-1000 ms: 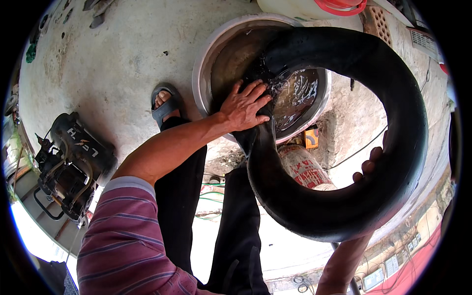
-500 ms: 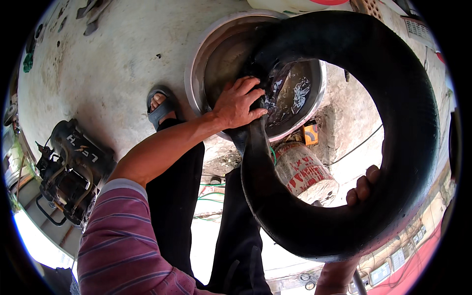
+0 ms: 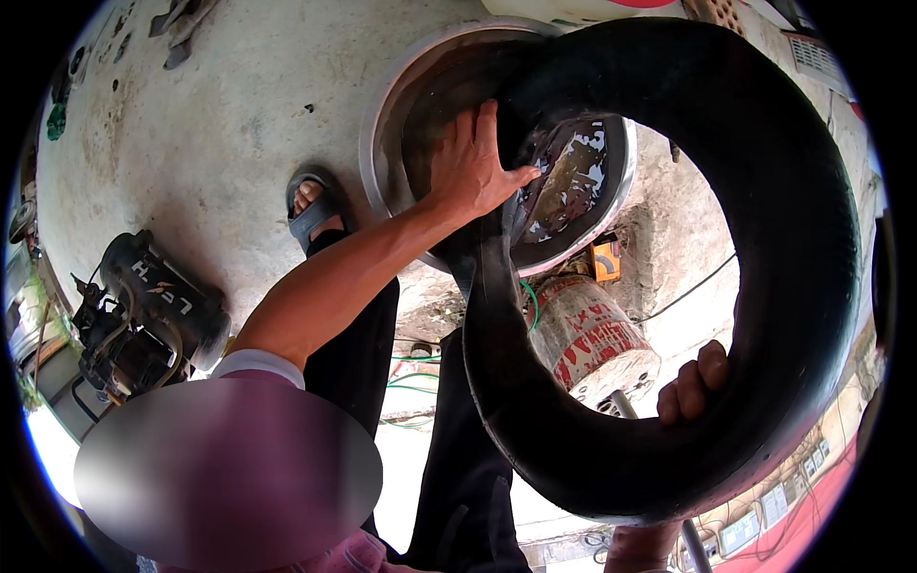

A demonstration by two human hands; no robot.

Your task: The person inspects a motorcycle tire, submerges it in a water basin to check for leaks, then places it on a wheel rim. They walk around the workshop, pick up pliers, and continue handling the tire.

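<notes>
A large black inner tube (image 3: 793, 248) stretches from the metal basin of dirty water (image 3: 380, 181) toward my body, its upper left section down in the basin and squeezed narrow below that. My left hand (image 3: 473, 172) lies on that submerged section, fingers stretched out and thumb apart. The fingers of my right hand (image 3: 693, 384) curl over the tube's inner edge at lower right, the rest of the hand hidden under it.
A black air compressor (image 3: 153, 315) stands on the concrete floor (image 3: 210, 115) at left. A worn white-and-red bucket (image 3: 587, 334) and a small orange box (image 3: 606, 261) sit below the basin, among green hoses and cables. My sandalled foot (image 3: 315, 205) is beside the basin.
My left hand has moved up along the tube into the basin, fingers straightened. The tube and right hand have shifted down toward me, and the tube's near part now hangs lower in view.
</notes>
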